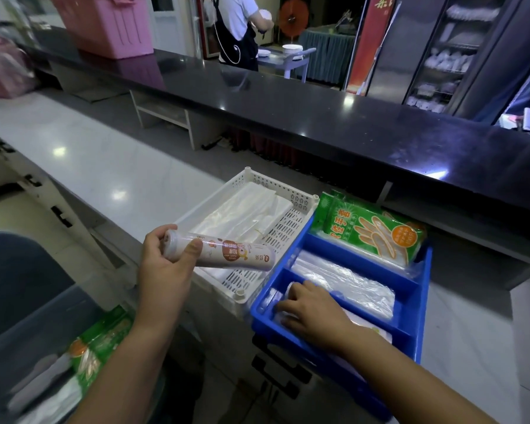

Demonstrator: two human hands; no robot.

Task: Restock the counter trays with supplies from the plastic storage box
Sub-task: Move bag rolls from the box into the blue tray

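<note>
Left grip (pixel 162 270) and right grip (pixel 312 313) are bare, as are both forearms (pixel 120 368).

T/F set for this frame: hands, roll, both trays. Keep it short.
1. The left hand grips a wrapped roll over the white tray. True.
2. The green glove pack lies in the white tray. False: it sits in the far compartment of the blue tray.
3. The right hand is in the blue tray's nearest compartment. True.
4. The blue tray's middle compartment holds nothing. False: clear plastic packs lie in it.
5. Both hands hold the roll. False: only the left hand does.
</note>
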